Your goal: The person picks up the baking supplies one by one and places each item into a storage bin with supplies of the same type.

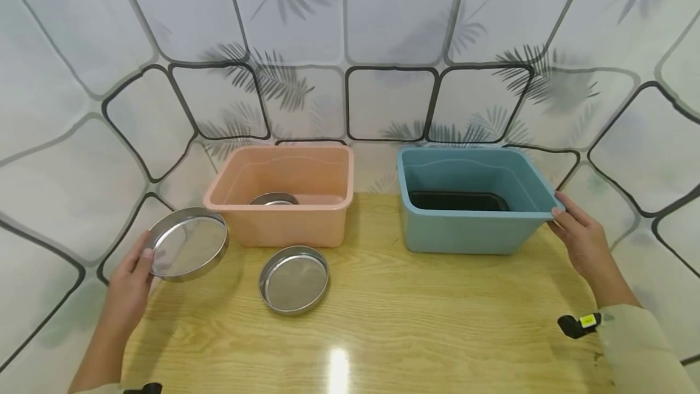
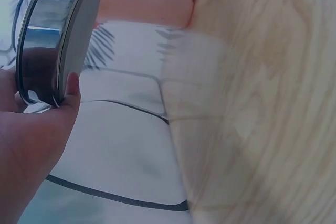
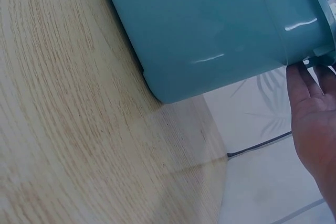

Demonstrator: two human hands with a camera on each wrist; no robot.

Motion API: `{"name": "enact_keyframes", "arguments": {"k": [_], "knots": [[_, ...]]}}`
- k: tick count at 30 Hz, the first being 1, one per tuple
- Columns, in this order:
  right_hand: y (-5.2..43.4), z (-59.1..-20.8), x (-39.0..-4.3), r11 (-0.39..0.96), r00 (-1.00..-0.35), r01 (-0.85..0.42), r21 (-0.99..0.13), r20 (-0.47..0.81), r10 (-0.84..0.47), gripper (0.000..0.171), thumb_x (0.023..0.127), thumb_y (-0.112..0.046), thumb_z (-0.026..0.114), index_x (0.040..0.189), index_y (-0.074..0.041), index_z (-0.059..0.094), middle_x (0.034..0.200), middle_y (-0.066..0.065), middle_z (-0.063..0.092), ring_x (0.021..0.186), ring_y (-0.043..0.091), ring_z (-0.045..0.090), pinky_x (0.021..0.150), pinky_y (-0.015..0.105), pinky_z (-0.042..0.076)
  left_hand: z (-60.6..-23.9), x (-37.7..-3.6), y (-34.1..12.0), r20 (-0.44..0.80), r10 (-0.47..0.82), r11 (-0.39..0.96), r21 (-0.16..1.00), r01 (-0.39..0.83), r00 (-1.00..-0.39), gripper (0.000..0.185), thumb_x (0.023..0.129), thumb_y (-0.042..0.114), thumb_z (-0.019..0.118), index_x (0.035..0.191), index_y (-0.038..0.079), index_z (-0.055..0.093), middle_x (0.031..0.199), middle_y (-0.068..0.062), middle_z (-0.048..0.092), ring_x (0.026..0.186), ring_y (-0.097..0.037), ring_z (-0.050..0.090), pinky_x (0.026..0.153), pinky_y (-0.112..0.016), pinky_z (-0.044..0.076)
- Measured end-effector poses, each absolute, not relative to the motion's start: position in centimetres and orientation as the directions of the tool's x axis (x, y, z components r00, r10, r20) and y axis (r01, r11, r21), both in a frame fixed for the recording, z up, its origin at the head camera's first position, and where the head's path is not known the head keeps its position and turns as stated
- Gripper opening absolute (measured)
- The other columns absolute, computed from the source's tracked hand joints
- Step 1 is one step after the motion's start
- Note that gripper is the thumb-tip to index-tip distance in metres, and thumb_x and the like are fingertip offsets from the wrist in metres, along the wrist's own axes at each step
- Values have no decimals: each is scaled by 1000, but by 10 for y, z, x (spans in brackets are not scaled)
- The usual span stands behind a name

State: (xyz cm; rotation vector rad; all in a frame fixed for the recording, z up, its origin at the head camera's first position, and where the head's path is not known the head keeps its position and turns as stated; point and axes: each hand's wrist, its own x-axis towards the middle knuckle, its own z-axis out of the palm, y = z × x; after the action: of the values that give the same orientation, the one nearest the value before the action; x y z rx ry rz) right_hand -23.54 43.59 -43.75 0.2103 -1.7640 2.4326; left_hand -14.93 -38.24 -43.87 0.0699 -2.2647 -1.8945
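Observation:
At the left of the head view my left hand (image 1: 130, 284) grips the rim of a shallow round metal sieve (image 1: 188, 243), its base fine and greyish. The sieve is raised beside the pink bin and appears tilted on edge in the left wrist view. A second round sieve (image 1: 294, 279) lies on the table in front of that bin. On the right, my right hand (image 1: 584, 237) holds the right end of the blue bin's rim, thumb on top and fingers beneath. The blue bin (image 1: 459, 233) contains a dark rectangular item (image 1: 458, 200).
The pink bin (image 1: 281, 227) stands at the back left with another round metal piece (image 1: 274, 199) partly visible inside. Behind both bins hangs a patterned curtain (image 1: 391, 102), which also borders both sides of the wooden table (image 1: 415, 321).

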Motion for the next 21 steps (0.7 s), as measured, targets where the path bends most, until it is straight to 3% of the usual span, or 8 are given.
{"name": "enact_keyframes", "arguments": {"k": [4, 9, 15, 21], "knots": [[436, -437, -236, -325, -980, -196, -925, 197, 28, 56, 105, -1, 47, 158, -11, 30, 169, 0, 3, 113, -5, 63, 94, 14, 50, -431, -147, -386, 109, -133, 181, 980, 84, -985, 62, 109, 38, 40, 163, 23, 14, 169, 3, 9, 146, 3, 21, 115, -15, 20], [436, -438, -235, -329, -980, -193, -925, 196, 23, 57, 105, -1, 47, 158, -10, 30, 169, -1, 3, 113, -4, 63, 94, 14, 50, -425, -143, -394, 172, -100, 78, 983, 165, -980, 59, 110, 30, 39, 163, 22, 14, 168, 6, 9, 141, 10, 28, 115, -13, 19], [436, -437, -234, -326, -982, -189, -926, 188, 32, 57, 105, -2, 47, 158, -13, 29, 169, 2, 2, 112, -5, 63, 94, 13, 49, -406, -150, -388, 224, -96, 9, 975, 224, -970, 60, 110, 26, 39, 163, 17, 12, 170, 4, 5, 150, 0, 16, 114, -11, 21], [437, -440, -236, -354, -976, -207, -912, 218, 10, 53, 106, 0, 44, 155, -17, 39, 169, 4, -1, 114, -4, 63, 95, 14, 49, -391, -165, -378, 213, -83, -26, 976, 216, -974, 60, 110, 28, 40, 163, 21, 13, 170, 5, 7, 151, -2, 15, 121, -23, 7]]}}
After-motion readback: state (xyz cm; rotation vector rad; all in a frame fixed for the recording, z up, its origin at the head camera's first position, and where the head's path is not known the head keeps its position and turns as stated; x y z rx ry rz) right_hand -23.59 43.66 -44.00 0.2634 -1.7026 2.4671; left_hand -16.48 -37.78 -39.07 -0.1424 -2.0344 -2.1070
